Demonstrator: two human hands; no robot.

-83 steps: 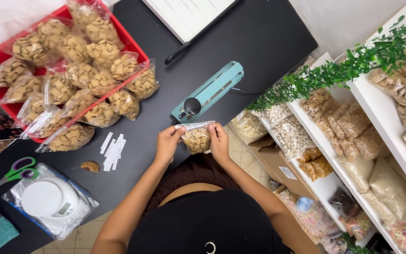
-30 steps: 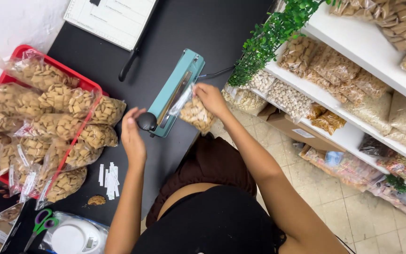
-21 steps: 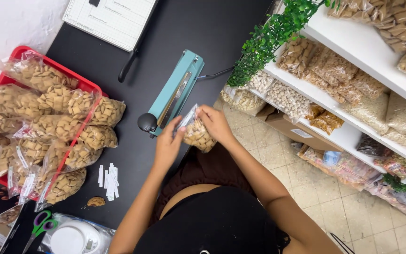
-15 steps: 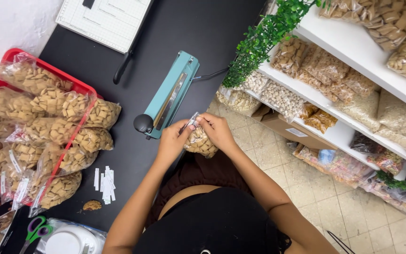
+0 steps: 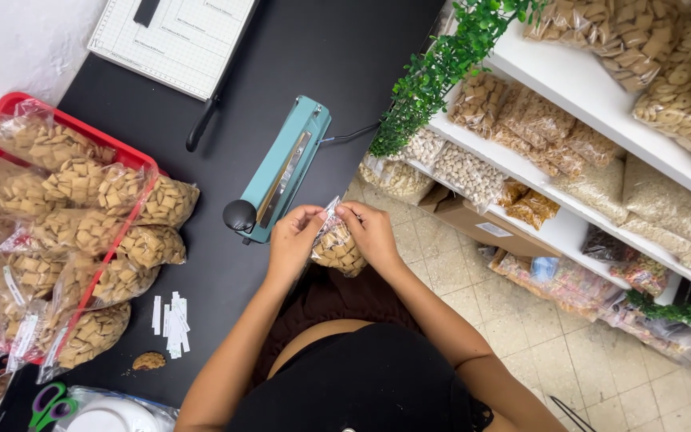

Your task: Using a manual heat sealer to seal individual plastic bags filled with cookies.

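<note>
Just off the black table's near edge, left hand and right hand facing each other, fingers curled, both pinching the top of a clear snack bag, teal heat sealer beside the left hand, forearms angled inward.

Both hands meeting on a small bag at the table's edge

The left hand and right hand are pinching the small bag between their fingers; the heat sealer is lying just beyond the fingertips, the tray of bags sitting well left, paper strips lying left and nearer, shelves standing right.
</note>
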